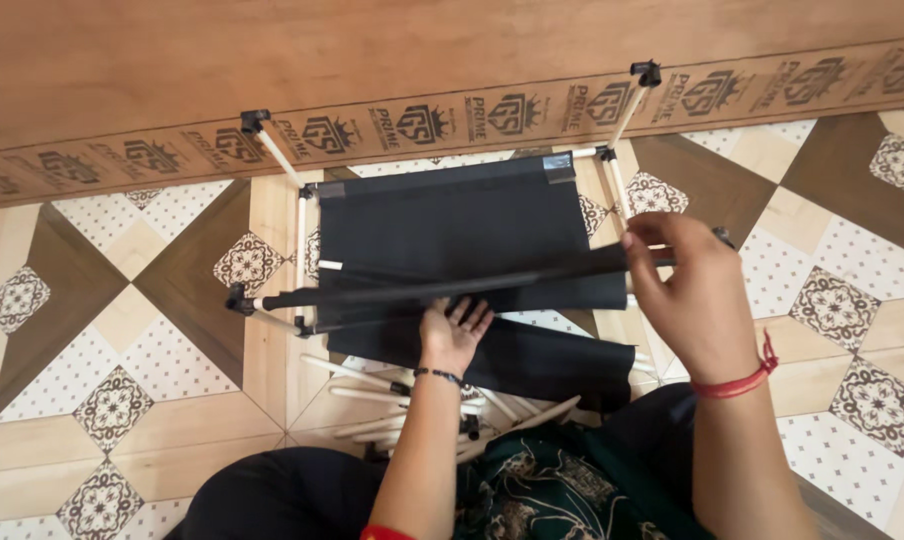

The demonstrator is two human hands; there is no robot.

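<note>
The person sits on the patterned tile floor point(122, 330) and works on a small rack of thin white tubes with black plastic corner joints point(302, 200), which stands just before a long brown board point(372, 60). A sheet of black fabric point(452, 225) is stretched as a shelf across the upper part of the rack. The left hand point(454, 332) lies flat with spread fingers on a lower black fabric panel point(542, 365); its grip is wide and it holds nothing, only presses. The right hand point(687, 290) has its fingers closed around the right end of a long fabric-covered black rod point(442, 287), which runs across the frame from a black joint on the left side to this hand. Loose white tubes point(372, 385) lie on the floor near the person's knees, below the lower panel. A red thread bracelet point(742, 380) sits on the right wrist, and a dark bead band point(438, 376) on the left.
</note>
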